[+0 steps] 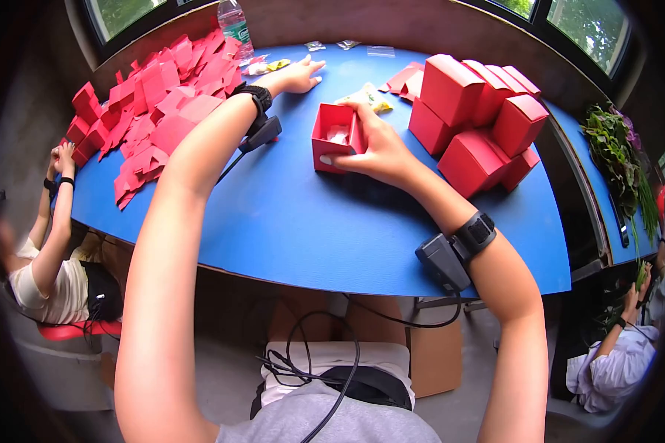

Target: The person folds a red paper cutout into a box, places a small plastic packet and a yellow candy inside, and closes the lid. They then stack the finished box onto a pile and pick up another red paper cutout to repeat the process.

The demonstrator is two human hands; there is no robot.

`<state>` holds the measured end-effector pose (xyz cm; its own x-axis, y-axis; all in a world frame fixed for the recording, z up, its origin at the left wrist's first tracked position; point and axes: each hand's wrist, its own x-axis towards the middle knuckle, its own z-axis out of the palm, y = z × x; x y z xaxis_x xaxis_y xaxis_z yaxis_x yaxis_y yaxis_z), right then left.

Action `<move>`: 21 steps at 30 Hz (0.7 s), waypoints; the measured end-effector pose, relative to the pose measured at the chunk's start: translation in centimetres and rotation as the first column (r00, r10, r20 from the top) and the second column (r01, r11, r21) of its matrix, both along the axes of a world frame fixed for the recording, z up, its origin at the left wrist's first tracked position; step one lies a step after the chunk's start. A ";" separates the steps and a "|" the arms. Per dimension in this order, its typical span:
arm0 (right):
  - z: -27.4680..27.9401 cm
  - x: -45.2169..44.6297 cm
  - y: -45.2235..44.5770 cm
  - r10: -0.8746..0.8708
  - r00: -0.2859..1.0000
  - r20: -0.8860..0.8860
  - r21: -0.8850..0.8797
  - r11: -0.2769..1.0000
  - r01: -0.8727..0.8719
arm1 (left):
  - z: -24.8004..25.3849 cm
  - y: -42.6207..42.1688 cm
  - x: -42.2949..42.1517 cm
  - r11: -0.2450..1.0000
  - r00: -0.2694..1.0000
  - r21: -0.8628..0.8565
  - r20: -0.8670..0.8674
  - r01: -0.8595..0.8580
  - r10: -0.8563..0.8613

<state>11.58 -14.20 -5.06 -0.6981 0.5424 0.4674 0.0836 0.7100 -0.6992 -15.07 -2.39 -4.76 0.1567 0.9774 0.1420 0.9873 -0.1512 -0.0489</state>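
Observation:
My right hand (380,144) grips a small red paper box (325,158) by its side, thumb in front and fingers behind. The box's top is open, and a whitish packet (338,134) shows inside. Farther back, my left hand (301,76) reaches over the blue table with fingers stretched out and nothing visible in them. Close to its wrist lie small yellow-and-white packets (276,65). Another yellow-and-white packet (380,100) rests just behind the red box, partly hidden by my right hand.
Folded red cartons (177,92) heap up at left, beside a water bottle (235,31). Finished-looking red boxes (451,88) are stacked at right. Small clear packets (381,51) lie along the back edge. One person sits at left; another handles green plants (617,155) at right.

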 end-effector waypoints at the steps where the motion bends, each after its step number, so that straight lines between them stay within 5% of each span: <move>1: 0.1 0.0 -0.1 -0.010 1.000 0.001 -0.001 1.000 0.010 | 0.0 0.4 -0.1 1.000 1.000 -0.016 0.021 -0.008 0.009; 3: 0.1 0.0 -0.2 -0.010 1.000 0.001 -0.002 1.000 0.010 | 0.7 0.6 -0.3 0.998 0.989 0.065 0.150 -0.013 0.003; 9: 0.0 -0.1 0.0 0.008 1.000 -0.010 -0.028 1.000 -0.008 | 2.3 -1.0 -0.2 0.989 0.999 0.147 0.031 -0.012 0.007; 11: -0.1 -0.1 0.0 0.013 1.000 -0.018 -0.031 0.999 -0.014 | 3.0 -2.0 -0.9 0.981 0.893 0.178 0.426 0.071 -0.142; 13: -0.1 -0.1 0.0 -0.002 1.000 -0.021 -0.007 1.000 0.002 | 4.4 -5.9 0.9 0.982 0.578 0.100 0.797 0.159 -0.175; 17: 0.0 -0.1 -0.2 0.004 1.000 -0.018 -0.062 0.998 -0.006 | 6.8 -15.5 5.6 0.859 0.551 0.154 0.709 0.489 -0.441; 21: 0.2 0.0 -0.5 -0.028 0.999 0.032 -0.031 0.999 0.029 | 7.8 -19.0 7.4 0.816 0.682 0.195 0.464 0.544 -0.565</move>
